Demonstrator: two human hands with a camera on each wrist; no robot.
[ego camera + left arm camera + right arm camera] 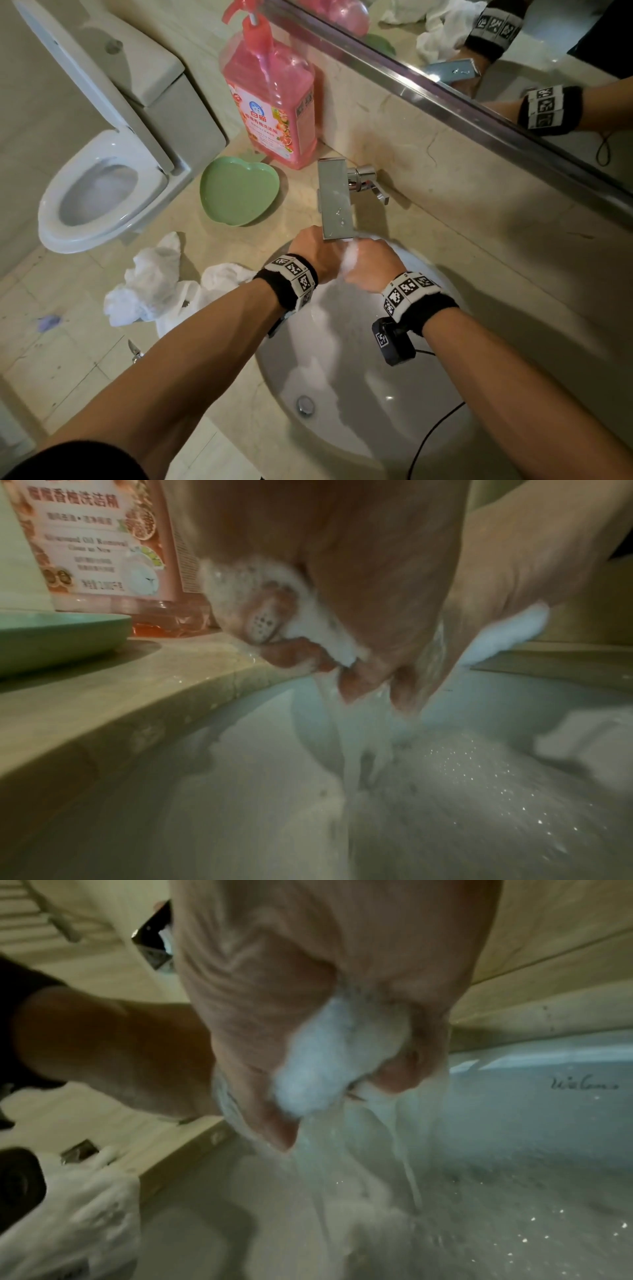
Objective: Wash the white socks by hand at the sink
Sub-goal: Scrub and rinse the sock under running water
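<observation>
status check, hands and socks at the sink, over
Left hand and right hand both grip one soapy white sock under the running faucet. More socks wait on the counter. Nothing in the way.

Home bathrm: toilet (102, 192), sink (359, 394) w/ mirror (513, 51).

The pink bottle (269, 92) carries the only print worth reading. In the head view its label (265, 126) shows a round blue logo with the brand 白猫 under it in red; the smaller lines below are too fine to make out. The left wrist view shows the label (89, 536) closer — a large line ending 香橙洗洁精, then English, "Oil Removal" and "Clean as New", blurred. A weight line at the bottom cannot be read. In the right wrist view the sink wall (548, 1096) bears a small dark script mark — illegible.
</observation>
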